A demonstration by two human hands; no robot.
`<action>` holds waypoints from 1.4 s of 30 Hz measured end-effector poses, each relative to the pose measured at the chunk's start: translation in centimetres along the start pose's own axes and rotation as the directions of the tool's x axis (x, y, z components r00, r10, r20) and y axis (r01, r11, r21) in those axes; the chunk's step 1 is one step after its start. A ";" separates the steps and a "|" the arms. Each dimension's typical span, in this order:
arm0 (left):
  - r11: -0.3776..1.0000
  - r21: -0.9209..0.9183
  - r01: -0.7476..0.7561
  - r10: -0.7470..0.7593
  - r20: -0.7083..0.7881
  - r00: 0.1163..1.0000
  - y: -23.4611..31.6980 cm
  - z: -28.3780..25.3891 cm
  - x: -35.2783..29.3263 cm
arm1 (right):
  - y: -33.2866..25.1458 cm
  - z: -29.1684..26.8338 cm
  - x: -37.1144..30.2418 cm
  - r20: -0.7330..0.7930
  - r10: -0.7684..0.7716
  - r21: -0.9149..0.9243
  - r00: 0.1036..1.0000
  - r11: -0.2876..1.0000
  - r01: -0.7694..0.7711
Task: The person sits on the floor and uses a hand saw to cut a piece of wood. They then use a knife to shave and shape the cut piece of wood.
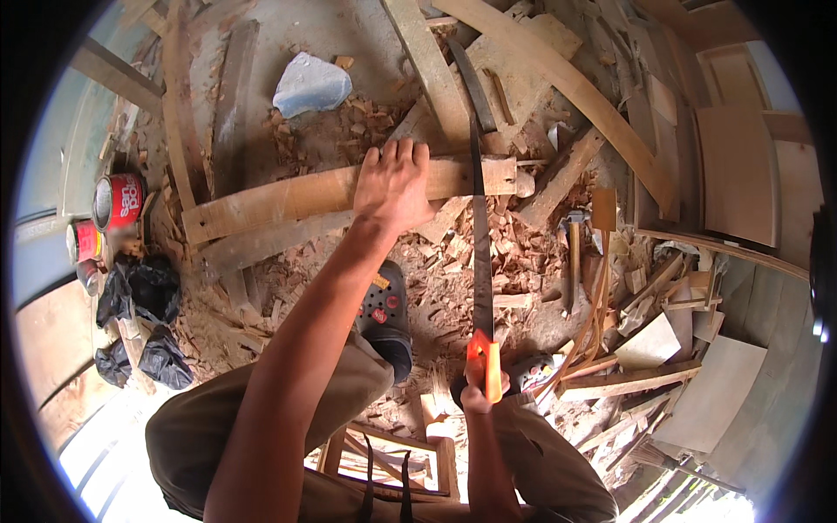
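Observation:
A handsaw's blade (pixel 482 261) crosses the right end of a wooden board (pixel 296 193). My right hand (pixel 479 388) is closed around the saw's orange handle (pixel 485 362). Pressed on top of the board, left of the blade, my left hand (pixel 397 187) lies with its fingers reaching over the far edge. The board rests across other timber, including a second plank (pixel 270 242) just below it. Whether the blade has cut into the board, I cannot tell.
Wood chips (pixel 453 301) cover the floor. A machete-like blade (pixel 471 83) lies beyond the board, a hammer (pixel 572 266) to the right. Red cans (pixel 119 202) and black plastic bags (pixel 144 292) stand at the left; a pale blue-white chunk (pixel 312 85) lies at the back.

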State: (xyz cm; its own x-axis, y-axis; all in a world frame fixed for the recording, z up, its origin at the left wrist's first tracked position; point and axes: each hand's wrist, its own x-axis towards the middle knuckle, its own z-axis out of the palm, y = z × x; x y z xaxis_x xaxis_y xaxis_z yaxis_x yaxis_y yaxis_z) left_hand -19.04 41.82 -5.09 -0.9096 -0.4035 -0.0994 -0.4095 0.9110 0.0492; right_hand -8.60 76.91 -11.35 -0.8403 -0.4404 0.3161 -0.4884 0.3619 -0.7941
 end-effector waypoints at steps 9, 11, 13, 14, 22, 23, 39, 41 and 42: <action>0.998 -0.039 -0.052 0.046 -0.131 0.990 1.0 0.7 0.3 | -1.0 7.0 14.9 -0.054 0.156 0.222 0.986 0.965 -0.141; 1.000 0.003 -0.018 0.018 -0.066 0.998 -0.1 -0.1 0.1 | -1.9 4.2 6.8 -0.031 0.119 0.060 0.992 0.991 -0.117; 0.999 0.042 -0.031 0.033 -0.025 0.999 0.4 0.1 0.0 | -1.3 1.0 1.4 0.003 0.067 -0.152 0.998 0.986 -0.066; 0.999 0.045 -0.031 0.033 -0.048 0.998 0.5 0.4 0.2 | -0.4 -0.1 -0.1 0.042 0.031 -0.265 0.999 0.964 -0.018; 0.999 -0.026 -0.024 0.020 -0.143 0.990 0.9 0.1 0.3 | -2.0 5.8 14.4 0.010 0.181 0.198 0.983 0.964 -0.180; 1.000 -0.018 -0.024 0.022 -0.128 0.992 1.0 0.3 -0.1 | -2.0 5.1 13.4 0.011 0.107 0.178 0.994 0.978 -0.107; 0.998 0.064 -0.027 0.029 -0.029 0.999 0.0 0.9 -0.1 | -2.4 3.8 8.2 -0.014 0.186 0.162 0.982 0.970 -0.181; 0.998 0.061 -0.027 0.027 -0.009 1.000 0.5 0.6 -0.1 | -1.9 1.2 2.2 -0.018 0.145 0.028 0.989 0.989 -0.145; 0.997 0.073 -0.018 0.018 -0.011 1.000 0.4 -0.1 -0.1 | -1.7 0.7 1.1 -0.024 0.135 0.005 0.991 0.991 -0.135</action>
State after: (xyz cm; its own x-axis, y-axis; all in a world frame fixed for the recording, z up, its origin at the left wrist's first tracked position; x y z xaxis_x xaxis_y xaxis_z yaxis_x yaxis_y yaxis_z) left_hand -19.14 42.20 -4.96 -0.9177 -0.3876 -0.0873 -0.3872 0.9217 -0.0221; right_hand -8.50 75.21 -10.03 -0.9040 -0.3674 0.2186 -0.3693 0.4135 -0.8322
